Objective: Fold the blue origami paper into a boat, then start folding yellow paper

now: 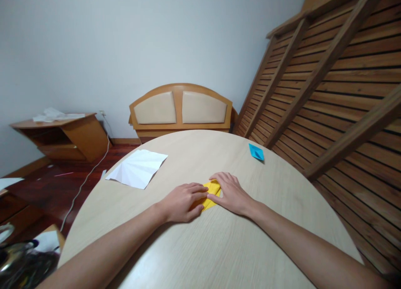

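A folded piece of yellow paper (212, 191) lies on the round table, partly covered by both hands. My left hand (184, 202) holds its left end, with the fingers over the paper and the thumb near the close edge. From the right, my right hand (230, 192) grips it, the thumb on top and the curved fingers around its far edge. What is under the fingers is hidden. Diagonal crease lines show on the visible yellow part.
The round pale wooden table (250, 247) carries a creased white paper sheet (138, 168) at left and a small folded blue paper (256, 152) at far right. A headboard (181, 107) stands beyond. Slatted wood panelling (313, 80) leans at right; a cabinet (84, 138) stands left.
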A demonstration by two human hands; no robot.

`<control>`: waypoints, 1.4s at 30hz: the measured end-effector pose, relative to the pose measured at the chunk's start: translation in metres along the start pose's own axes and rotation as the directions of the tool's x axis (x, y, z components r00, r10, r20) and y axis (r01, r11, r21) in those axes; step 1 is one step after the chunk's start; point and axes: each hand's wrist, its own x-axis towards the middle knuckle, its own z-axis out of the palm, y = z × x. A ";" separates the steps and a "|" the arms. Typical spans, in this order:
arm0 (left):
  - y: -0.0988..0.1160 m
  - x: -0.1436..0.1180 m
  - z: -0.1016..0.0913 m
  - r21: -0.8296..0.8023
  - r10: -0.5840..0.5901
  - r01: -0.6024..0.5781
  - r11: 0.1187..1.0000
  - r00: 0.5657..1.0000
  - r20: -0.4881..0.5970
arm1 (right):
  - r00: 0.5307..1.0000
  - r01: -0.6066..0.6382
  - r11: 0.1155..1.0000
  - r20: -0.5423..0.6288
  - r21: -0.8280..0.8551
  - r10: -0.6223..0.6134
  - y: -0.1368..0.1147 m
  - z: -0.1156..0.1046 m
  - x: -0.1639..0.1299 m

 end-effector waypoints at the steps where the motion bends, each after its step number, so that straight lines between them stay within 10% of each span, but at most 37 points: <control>1: 0.000 0.000 0.000 -0.002 0.005 -0.005 1.000 1.000 0.005 | 0.999 -0.030 0.999 0.009 -0.014 0.030 0.002 0.001 -0.001; 18: 0.008 0.005 0.000 0.057 -0.004 0.002 0.998 1.000 0.031 | 0.938 -0.327 0.925 0.053 -0.196 0.343 0.021 -0.001 -0.003; 42: 0.005 0.006 -0.001 -0.006 0.003 -0.003 1.000 1.000 -0.001 | 0.980 -0.108 0.987 0.156 -0.117 0.126 -0.011 0.000 -0.012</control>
